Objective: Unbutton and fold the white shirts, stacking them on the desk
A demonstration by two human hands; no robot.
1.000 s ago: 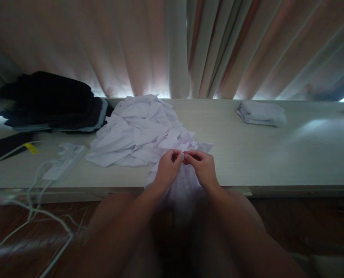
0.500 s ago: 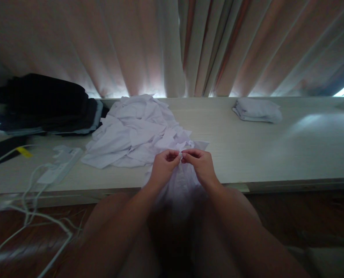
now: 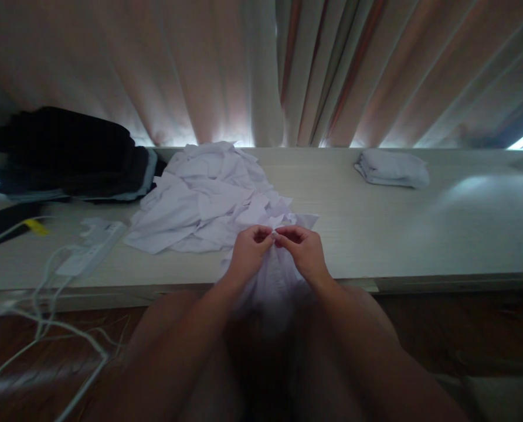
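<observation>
My left hand [image 3: 250,251] and my right hand [image 3: 306,251] meet at the front edge of the white surface. Thumb and fingers of both pinch a white shirt [image 3: 275,278], close together near its collar. Whatever small part lies between the fingertips is too small to make out. Below the hands, the shirt hangs down over the edge between my legs, its lower end in shadow. Just behind and to the left, a loose heap of white clothes [image 3: 200,199] spreads over the surface and touches the shirt.
Folded white cloth [image 3: 391,168] lies at the back right of the long pale ledge [image 3: 420,234]. At the far left stands a stack of dark folded clothes [image 3: 68,155]. In front of it are a white power strip [image 3: 92,249] and trailing cables [image 3: 85,337]. Curtains [image 3: 209,70] hang behind.
Both hands keep their pinch on the shirt at nearly the same spot, with only a slight shift of the fingers. The view has moved a little.
</observation>
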